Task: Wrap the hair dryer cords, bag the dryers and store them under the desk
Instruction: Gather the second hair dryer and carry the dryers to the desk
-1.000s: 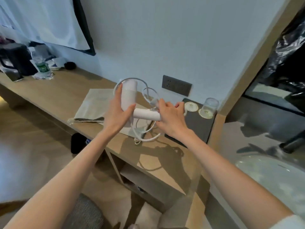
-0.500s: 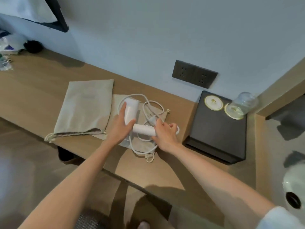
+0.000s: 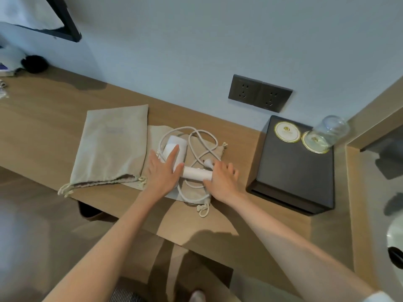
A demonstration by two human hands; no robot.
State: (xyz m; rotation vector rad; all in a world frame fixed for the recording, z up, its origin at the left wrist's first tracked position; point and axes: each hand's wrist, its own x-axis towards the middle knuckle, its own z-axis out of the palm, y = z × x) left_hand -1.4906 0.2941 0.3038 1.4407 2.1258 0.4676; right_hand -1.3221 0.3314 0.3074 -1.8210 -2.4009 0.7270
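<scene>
Hair dryer (image 3: 177, 148) on a cloth bag (image 3: 155, 134) at the counter's (image 3: 43, 131) front edge.
Left hand (image 3: 162, 172) rests flat on its barrel; right hand (image 3: 222, 179) grips the handle.

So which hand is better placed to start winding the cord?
Probably the right hand: it lies at the handle end, beside the plug and loose cord. The left hand rests flat on the dryer.

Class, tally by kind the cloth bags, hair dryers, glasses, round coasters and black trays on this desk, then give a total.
Cloth bags: 2
Hair dryer: 1
Glass: 1
Round coasters: 2
Black tray: 1
Total: 7
</scene>
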